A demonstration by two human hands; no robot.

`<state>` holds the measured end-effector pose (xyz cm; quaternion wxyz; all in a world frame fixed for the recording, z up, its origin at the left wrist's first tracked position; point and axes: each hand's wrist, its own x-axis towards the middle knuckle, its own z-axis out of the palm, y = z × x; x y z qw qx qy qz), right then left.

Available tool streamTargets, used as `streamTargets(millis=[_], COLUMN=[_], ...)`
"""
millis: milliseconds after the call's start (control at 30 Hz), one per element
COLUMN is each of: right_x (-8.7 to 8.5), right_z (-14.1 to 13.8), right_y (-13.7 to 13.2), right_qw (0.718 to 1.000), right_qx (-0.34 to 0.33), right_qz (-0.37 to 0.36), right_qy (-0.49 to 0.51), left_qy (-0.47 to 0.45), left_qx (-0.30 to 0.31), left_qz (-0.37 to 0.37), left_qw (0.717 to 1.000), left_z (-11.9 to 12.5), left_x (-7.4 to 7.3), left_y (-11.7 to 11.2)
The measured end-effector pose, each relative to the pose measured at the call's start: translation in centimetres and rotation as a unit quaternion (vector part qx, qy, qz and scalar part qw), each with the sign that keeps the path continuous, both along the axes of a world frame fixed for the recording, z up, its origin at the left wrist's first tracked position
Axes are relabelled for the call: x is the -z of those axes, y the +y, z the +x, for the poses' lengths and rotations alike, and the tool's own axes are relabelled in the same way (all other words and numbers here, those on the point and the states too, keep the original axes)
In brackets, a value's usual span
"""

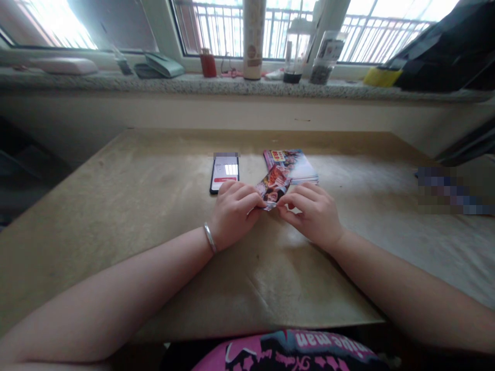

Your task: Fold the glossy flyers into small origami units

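Note:
A small printed sheet of paper (275,183) with colourful pictures is held over the table between my two hands. My left hand (237,211), with a silver bangle at its wrist, pinches the sheet's near left edge. With thumb and forefinger closed, my right hand (311,214) grips the near right corner. The near edge looks folded or curled, though the fingers partly cover it. Just behind the sheet lies a stack of glossy printed leaflets (303,167). Left of it, beyond my left hand, a phone (225,172) lies face up with its screen lit.
The table (135,206) has a tan, slightly wrinkled covering. A granite windowsill (232,86) behind it bears a red bottle (208,63), a tall pale cylinder (254,41), a clear container (327,56) and a green case (164,64). A blurred-out item (452,193) lies at the right.

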<state>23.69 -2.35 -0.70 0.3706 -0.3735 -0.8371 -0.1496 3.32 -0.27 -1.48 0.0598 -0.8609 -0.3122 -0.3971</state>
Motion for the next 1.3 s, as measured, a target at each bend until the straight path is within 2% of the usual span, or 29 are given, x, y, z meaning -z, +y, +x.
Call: streamTargets(millis=[367,700,1033,1200,1300], right_x=[-0.2,0.0,0.0,0.1,0.4], right_z=[-0.1,0.2,0.3,0.6,1.0], right_y=[0.0,0.2,0.2,0.3,0.4], right_qw=[0.999,1.000,1.000,0.999,0.990], right_qx=[0.035,0.016,0.025,-0.005,-0.002], right_qz=[0.003,-0.009,-0.002,-0.025,-0.069], right_qy=[-0.007,0.011,0.003,0.037,0.119], left_qy=[-0.008,-0.016,-0.040,-0.038,-0.045], left_qx=[-0.001,0.003,0.005,-0.001,-0.004], left_qz=[0.011,0.018,0.009,-0.007,-0.011], left_qw=[1.000,1.000,0.999,0.999,0.999], left_z=[0.0,0.0,0.0,0.0,-0.1], left_x=[0.0,0.1,0.2,0.1,0.1], left_y=[0.1,0.2,0.4,0.3,0.3])
